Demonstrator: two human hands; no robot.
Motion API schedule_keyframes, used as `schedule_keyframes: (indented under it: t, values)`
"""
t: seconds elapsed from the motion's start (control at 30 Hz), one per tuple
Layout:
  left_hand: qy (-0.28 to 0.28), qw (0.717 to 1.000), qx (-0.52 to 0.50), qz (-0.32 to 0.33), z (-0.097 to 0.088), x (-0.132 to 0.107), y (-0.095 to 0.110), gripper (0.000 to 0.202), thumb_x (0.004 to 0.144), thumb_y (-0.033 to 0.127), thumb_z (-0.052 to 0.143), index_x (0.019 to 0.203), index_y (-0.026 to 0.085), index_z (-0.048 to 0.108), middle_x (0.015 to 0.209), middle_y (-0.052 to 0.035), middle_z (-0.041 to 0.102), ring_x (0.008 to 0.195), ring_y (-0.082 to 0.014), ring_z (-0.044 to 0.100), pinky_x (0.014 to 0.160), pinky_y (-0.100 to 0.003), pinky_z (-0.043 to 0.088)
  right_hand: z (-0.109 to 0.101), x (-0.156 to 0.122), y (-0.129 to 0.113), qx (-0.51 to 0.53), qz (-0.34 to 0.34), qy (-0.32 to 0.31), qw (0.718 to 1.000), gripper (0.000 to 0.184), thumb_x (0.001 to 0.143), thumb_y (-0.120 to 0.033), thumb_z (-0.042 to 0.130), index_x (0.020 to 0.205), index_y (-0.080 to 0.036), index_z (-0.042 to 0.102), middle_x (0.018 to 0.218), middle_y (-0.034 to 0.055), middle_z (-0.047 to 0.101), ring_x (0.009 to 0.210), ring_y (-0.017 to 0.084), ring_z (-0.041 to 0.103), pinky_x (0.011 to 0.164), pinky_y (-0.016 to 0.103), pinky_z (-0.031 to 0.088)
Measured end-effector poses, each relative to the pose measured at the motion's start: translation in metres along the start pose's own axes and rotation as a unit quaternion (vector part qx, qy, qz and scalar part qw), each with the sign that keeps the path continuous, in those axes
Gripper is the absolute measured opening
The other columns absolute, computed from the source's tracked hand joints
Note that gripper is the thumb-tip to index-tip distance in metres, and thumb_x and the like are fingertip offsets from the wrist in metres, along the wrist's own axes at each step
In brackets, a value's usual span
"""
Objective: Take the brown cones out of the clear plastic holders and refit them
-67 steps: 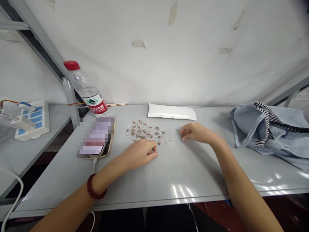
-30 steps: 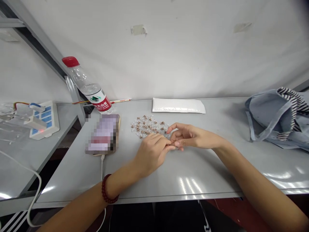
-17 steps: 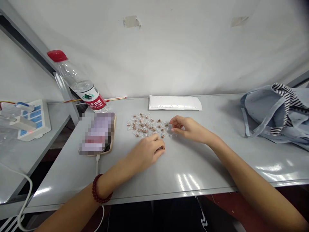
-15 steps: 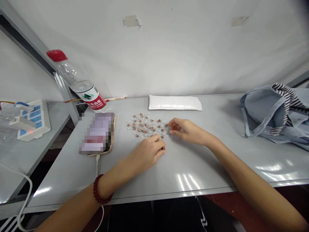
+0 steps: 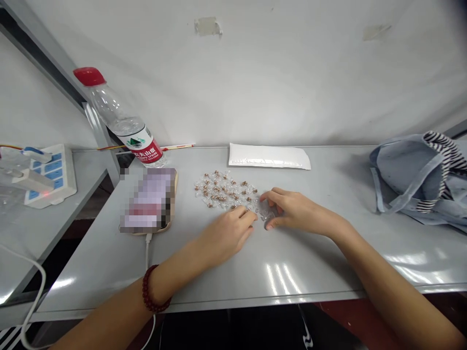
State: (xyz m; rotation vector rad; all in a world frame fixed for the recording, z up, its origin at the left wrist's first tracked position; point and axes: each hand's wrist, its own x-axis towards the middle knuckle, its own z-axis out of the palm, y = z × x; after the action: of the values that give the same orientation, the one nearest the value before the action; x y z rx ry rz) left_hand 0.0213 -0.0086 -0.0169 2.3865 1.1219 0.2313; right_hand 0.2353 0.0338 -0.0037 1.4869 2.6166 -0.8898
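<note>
1. Beneath most items, a glossy grey tabletop (image 5: 226,282) with bright reflections near the front edge.
2. Spread in a loose cluster near the middle, small clear plastic pieces with brown parts (image 5: 221,192); just to the right, a few colourless pieces (image 5: 263,213).
3. Flat along the back edge, behind the cluster, a white packet (image 5: 269,156).
4. At back left, a red-capped Nongfu Spring water bottle (image 5: 140,143), with a thin red-and-white stick (image 5: 178,147) beside its base.
5. In front of the bottle, a beige-cased smartphone (image 5: 149,194), attached to a white charging cable (image 5: 147,250).
6. Slumped at far right, a blue-grey fabric bag (image 5: 401,170) with striped lining.
7. On a separate grey surface (image 5: 32,248) at left, a white power strip (image 5: 67,180).
</note>
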Motion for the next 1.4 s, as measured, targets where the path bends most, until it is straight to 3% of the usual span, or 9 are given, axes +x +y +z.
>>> schedule_keyframes:
  t: [0.2, 0.43, 0.57, 0.67, 0.83, 1.0, 1.1, 1.3, 1.4]
  values:
    - [0.000, 1.000, 0.030, 0.002, 0.004, 0.000, 0.000, 0.016, 0.093, 0.013, 0.044, 0.094, 0.013, 0.060, 0.091, -0.0047, 0.052, 0.074, -0.0141, 0.053, 0.067, -0.027, 0.045, 0.007, 0.002, 0.001, 0.011, -0.026, 0.040, 0.999, 0.029, 0.084, -0.037, 0.062, 0.106, -0.020, 0.057, 0.095, 0.0043, 0.056, 0.074, 0.016, 0.054, 0.067, 0.031, 0.045]
    - [0.023, 0.999, -0.005, 0.024, 0.003, -0.002, 0.001, 0.019, 0.094, 0.014, 0.043, 0.088, 0.012, 0.061, 0.088, -0.0041, 0.052, 0.069, -0.0119, 0.052, 0.065, -0.025, 0.045, 0.010, 0.001, -0.002, 0.018, -0.036, 0.043, 0.998, 0.018, 0.089, -0.030, 0.053, 0.104, -0.021, 0.055, 0.094, 0.0049, 0.055, 0.070, 0.016, 0.053, 0.064, 0.031, 0.043]
    - [0.109, 0.992, -0.050, 0.044, -0.001, 0.000, -0.007, 0.012, 0.091, 0.017, 0.050, 0.092, 0.015, 0.062, 0.090, -0.0040, 0.057, 0.073, -0.0125, 0.056, 0.069, -0.025, 0.047, 0.008, 0.000, -0.005, 0.016, -0.047, 0.043, 0.998, 0.013, 0.090, -0.028, 0.050, 0.099, -0.021, 0.057, 0.095, 0.0048, 0.053, 0.069, 0.014, 0.052, 0.065, 0.030, 0.044]
    - [0.164, 0.986, -0.020, 0.006, -0.004, 0.002, -0.014, 0.012, 0.091, 0.020, 0.052, 0.093, 0.016, 0.063, 0.087, -0.0036, 0.061, 0.075, -0.0149, 0.058, 0.070, -0.028, 0.047, 0.006, -0.001, -0.006, 0.014, -0.059, 0.041, 0.997, 0.012, 0.091, -0.027, 0.048, 0.095, -0.021, 0.058, 0.094, 0.0041, 0.053, 0.066, 0.012, 0.052, 0.064, 0.029, 0.044]
    - [0.110, 0.990, 0.068, -0.050, 0.003, 0.007, -0.017, 0.020, 0.089, 0.032, 0.056, 0.096, 0.016, 0.064, 0.081, -0.0037, 0.065, 0.071, -0.0186, 0.061, 0.063, -0.030, 0.046, 0.002, 0.002, 0.002, -0.002, -0.051, 0.051, 0.997, 0.012, 0.088, -0.029, 0.051, 0.088, -0.019, 0.059, 0.089, 0.0048, 0.054, 0.066, 0.014, 0.053, 0.063, 0.030, 0.045]
    - [0.098, 0.987, 0.121, -0.044, 0.013, 0.011, -0.014, 0.021, 0.094, 0.029, 0.047, 0.098, 0.016, 0.063, 0.088, -0.0055, 0.067, 0.070, -0.0179, 0.062, 0.057, -0.027, 0.040, 0.002, 0.005, 0.015, -0.028, -0.021, 0.082, 0.996, 0.016, 0.086, -0.035, 0.054, 0.083, -0.019, 0.058, 0.088, 0.0059, 0.055, 0.063, 0.015, 0.051, 0.062, 0.032, 0.044]
    - [0.092, 0.988, 0.115, -0.041, 0.014, 0.012, -0.014, 0.023, 0.096, 0.027, 0.042, 0.097, 0.016, 0.062, 0.086, -0.0048, 0.066, 0.069, -0.0164, 0.061, 0.057, -0.026, 0.040, 0.003, 0.005, 0.017, -0.023, 0.002, 0.078, 0.997, 0.019, 0.085, -0.039, 0.054, 0.083, -0.020, 0.057, 0.090, 0.0058, 0.055, 0.063, 0.015, 0.051, 0.060, 0.032, 0.043]
    - [0.100, 0.989, 0.095, -0.061, 0.015, 0.014, -0.014, 0.036, 0.091, 0.045, 0.051, 0.104, 0.013, 0.058, 0.082, -0.0049, 0.066, 0.068, -0.0180, 0.061, 0.060, -0.028, 0.043, 0.001, 0.004, 0.016, -0.029, 0.024, 0.072, 0.997, 0.023, 0.085, -0.043, 0.054, 0.088, -0.021, 0.056, 0.094, 0.0064, 0.056, 0.065, 0.016, 0.053, 0.062, 0.033, 0.043]
    - [0.105, 0.986, 0.108, -0.068, 0.017, 0.017, -0.013, 0.033, 0.092, 0.043, 0.050, 0.103, 0.013, 0.058, 0.082, -0.0056, 0.066, 0.069, -0.0185, 0.062, 0.060, -0.028, 0.043, 0.000, 0.003, 0.019, -0.026, 0.014, 0.070, 0.997, 0.024, 0.084, -0.045, 0.054, 0.090, -0.021, 0.057, 0.095, 0.0066, 0.056, 0.068, 0.017, 0.053, 0.062, 0.034, 0.043]
